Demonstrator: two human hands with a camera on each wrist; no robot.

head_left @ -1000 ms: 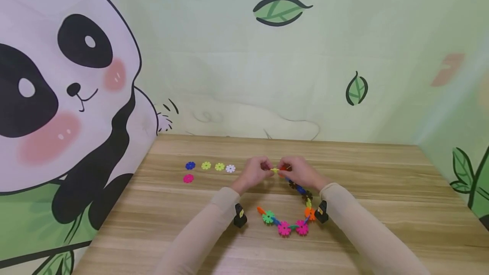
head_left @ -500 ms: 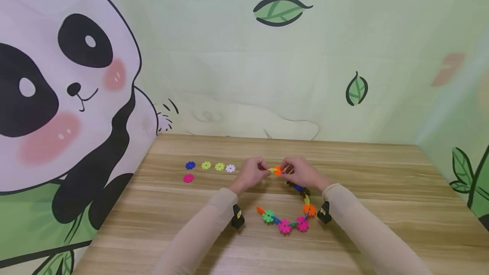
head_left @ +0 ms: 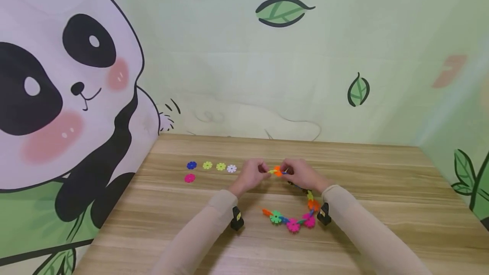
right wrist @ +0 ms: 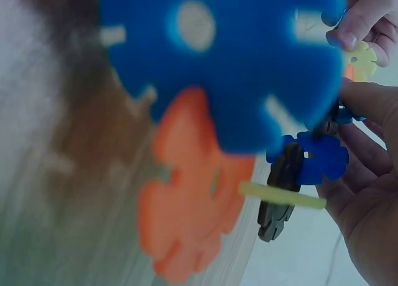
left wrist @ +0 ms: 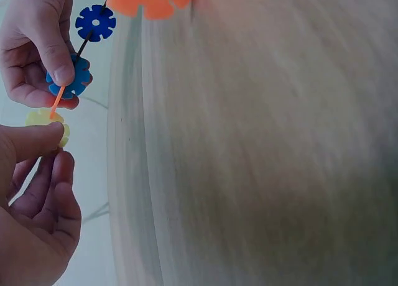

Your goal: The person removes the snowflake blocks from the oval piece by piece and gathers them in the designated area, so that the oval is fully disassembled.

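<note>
My left hand [head_left: 250,175] pinches a yellow notched flower-shaped disc [left wrist: 38,117] between thumb and fingers. Slotted into it is an orange disc [left wrist: 57,101], seen edge-on in the left wrist view. On its other side, my right hand [head_left: 303,175] pinches a light blue disc [left wrist: 79,82]. These belong to a chain of interlocked plastic discs. It runs under the right hand through a dark blue disc [right wrist: 322,158] and a yellow one [right wrist: 283,195], then curves across the table past pink discs [head_left: 293,225] and a green disc [head_left: 276,217]. The right palm partly hides the chain.
Loose discs lie on the wooden table [head_left: 160,224] to the left: blue [head_left: 192,165], pink [head_left: 189,178], two yellow [head_left: 207,165] and white [head_left: 231,168]. A printed panda backdrop [head_left: 229,75] stands behind the table's far edge.
The right hand has shifted its grip along the chain, so the orange disc between the hands shows. The lower part of the chain has slid slightly right. The left hand still holds the yellow disc.
</note>
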